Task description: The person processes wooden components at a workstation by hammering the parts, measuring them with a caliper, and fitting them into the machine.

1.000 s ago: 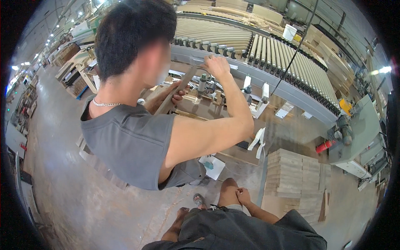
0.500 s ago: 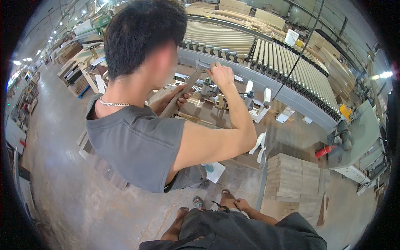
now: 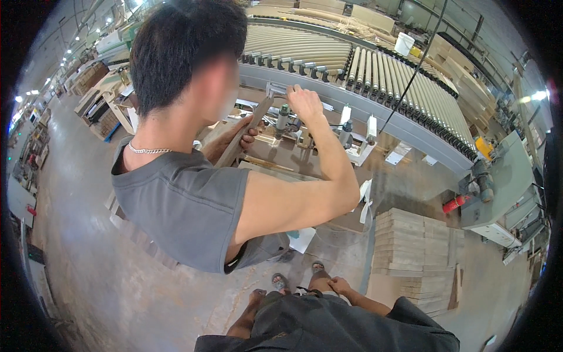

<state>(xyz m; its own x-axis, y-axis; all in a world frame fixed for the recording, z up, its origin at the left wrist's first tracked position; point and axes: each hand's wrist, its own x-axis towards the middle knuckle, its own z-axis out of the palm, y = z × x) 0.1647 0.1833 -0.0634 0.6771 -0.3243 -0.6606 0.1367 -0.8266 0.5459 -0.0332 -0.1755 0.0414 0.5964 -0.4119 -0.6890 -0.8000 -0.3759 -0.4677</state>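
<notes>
My right hand (image 3: 340, 286) rests on my leg just above my dark shorts (image 3: 305, 322) and holds nothing. My left hand (image 3: 257, 293) lies low at the left side of the shorts; its fingers are too small to read. Right in front of me a co-worker in a grey sleeveless shirt (image 3: 182, 205) bends over a workbench (image 3: 316, 158). One of the co-worker's hands holds a long wooden slat (image 3: 240, 138) upright. The other hand (image 3: 305, 102) grips a metal tool at the slat's top end.
A long roller conveyor (image 3: 375, 70) runs behind the bench. A stack of pale wooden boards (image 3: 410, 246) stands on the floor to my right, beside a grey machine (image 3: 504, 182) and a red extinguisher (image 3: 454, 203). A black cable (image 3: 410, 76) hangs down. Concrete floor (image 3: 88, 264) stretches to the left.
The co-worker has leaned a little further over the bench, and the slat and raised hand have shifted slightly right. My hands stay by my legs.
</notes>
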